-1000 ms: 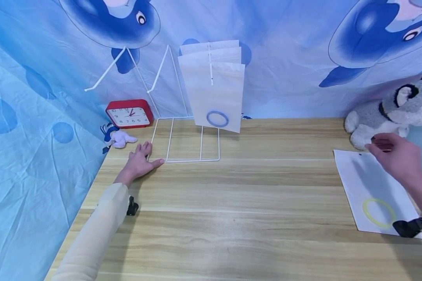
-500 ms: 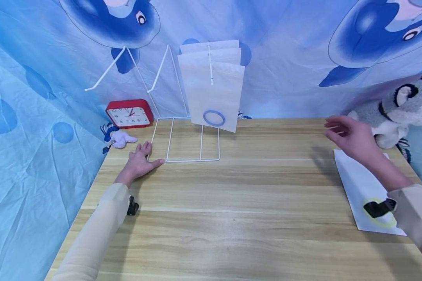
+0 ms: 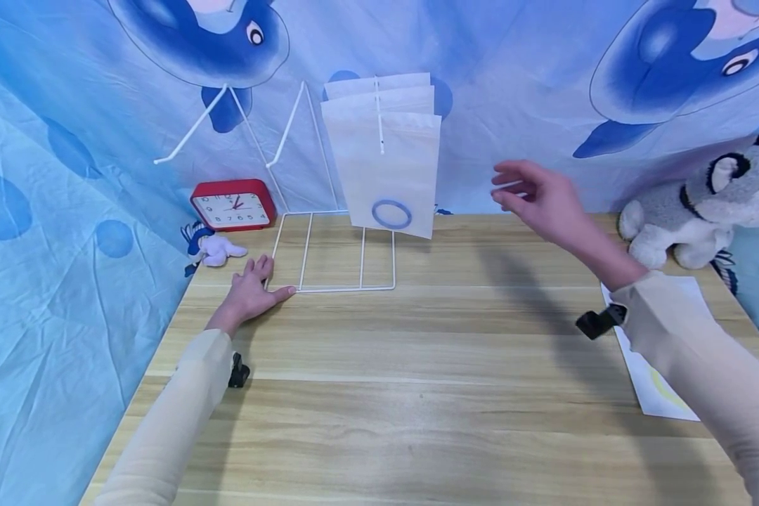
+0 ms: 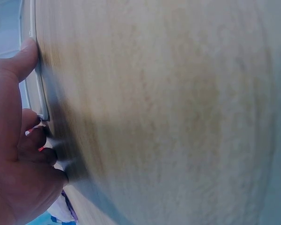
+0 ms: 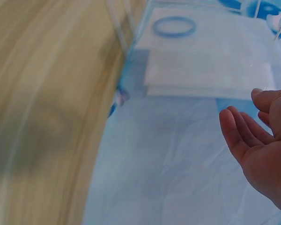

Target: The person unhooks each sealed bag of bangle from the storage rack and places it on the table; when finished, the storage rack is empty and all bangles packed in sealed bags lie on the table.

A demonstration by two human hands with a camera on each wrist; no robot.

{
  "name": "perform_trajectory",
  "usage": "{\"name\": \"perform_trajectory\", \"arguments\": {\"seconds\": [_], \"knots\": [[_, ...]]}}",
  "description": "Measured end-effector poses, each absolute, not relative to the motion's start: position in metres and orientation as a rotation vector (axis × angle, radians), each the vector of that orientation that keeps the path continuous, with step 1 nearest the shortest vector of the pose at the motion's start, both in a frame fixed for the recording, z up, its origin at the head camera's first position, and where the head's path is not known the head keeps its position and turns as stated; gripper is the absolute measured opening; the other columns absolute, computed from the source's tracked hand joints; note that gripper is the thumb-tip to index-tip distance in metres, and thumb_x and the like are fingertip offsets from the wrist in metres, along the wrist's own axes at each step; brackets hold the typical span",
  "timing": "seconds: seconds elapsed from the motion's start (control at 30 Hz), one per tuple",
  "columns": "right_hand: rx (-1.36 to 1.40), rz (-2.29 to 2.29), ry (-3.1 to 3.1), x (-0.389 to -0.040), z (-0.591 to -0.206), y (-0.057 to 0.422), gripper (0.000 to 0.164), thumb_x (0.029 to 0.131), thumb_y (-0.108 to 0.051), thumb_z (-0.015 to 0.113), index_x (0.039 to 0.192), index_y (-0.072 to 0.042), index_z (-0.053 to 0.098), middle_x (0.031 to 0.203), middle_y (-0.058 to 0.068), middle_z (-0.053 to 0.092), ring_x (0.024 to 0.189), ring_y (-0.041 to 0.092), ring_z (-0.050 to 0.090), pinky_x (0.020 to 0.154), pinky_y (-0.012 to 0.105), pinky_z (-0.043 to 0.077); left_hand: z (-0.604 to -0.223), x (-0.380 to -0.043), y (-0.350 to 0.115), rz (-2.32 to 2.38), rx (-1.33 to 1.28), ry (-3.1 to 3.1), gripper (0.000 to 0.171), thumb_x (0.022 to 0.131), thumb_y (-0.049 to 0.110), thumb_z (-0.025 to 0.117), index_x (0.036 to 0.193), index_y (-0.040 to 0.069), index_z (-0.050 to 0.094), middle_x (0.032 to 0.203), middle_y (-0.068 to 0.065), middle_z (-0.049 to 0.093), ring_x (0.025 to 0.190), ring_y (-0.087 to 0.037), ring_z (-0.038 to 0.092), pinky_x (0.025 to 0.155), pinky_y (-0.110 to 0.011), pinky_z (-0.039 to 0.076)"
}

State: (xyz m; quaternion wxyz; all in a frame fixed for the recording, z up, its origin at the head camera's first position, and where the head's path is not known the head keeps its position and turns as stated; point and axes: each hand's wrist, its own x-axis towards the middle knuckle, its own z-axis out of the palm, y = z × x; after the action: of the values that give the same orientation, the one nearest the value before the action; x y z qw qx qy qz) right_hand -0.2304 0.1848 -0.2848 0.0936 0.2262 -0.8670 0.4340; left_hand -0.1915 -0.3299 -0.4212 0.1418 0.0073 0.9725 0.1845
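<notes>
White wire rack (image 3: 329, 290) on the wood tabletop (image 3: 417, 393). L hand (image 3: 251, 292) is on its near-left base corner, fingers spread wide, thumb on the front wire — looks like a brace. IMO press lightly straight down so the frame doesn't skid or tip. White packets (image 3: 379, 169) hang off the rightmost prong, bottoms over the base's right end. R hand (image 3: 540, 200) is in the air right of them, not touching; fingers loosely bent, small thumb gap, nothing visible in it. Step's prob packet handling on that prong, on or off, can't tell. Either way I'd pinch near the top and slide along the prong, no sideways yank — thin stuff, might tear.

Counts, L to R: lilac soft toy (image 3: 218, 249) x1, red clock (image 3: 234, 206) x1, rack x1 w/ 3 prongs (2 bare, 1 loaded), packets 3 visible, blue ring (image 3: 388, 202) x1 on the front one, flat white sheet (image 3: 639, 365) x1 w/ yellow ring (image 3: 660, 386) x1, partly behind R sleeve, plush dog (image 3: 677, 211) x1.
</notes>
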Motion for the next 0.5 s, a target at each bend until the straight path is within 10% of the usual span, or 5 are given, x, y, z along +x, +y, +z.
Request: {"name": "perform_trajectory", "arguments": {"seconds": [0.5], "knots": [[0.814, 1.755, -2.387, -0.267, -0.242, 0.117, 0.050, 0.098, 0.000, 0.061, 0.146, -0.006, 0.050, 0.137, 0.017, 0.058, 0.120, 0.027, 0.061, 0.094, 0.035, 0.053, -0.420, -0.190, -0.331, 0.523, 0.016, 2.816, 0.100, 0.094, 0.056, 0.060, 0.157, -0.004, 0.010, 0.163, -0.027, 0.004, 0.147, -0.049, -0.007, 0.113, -0.067, -0.003]]}}
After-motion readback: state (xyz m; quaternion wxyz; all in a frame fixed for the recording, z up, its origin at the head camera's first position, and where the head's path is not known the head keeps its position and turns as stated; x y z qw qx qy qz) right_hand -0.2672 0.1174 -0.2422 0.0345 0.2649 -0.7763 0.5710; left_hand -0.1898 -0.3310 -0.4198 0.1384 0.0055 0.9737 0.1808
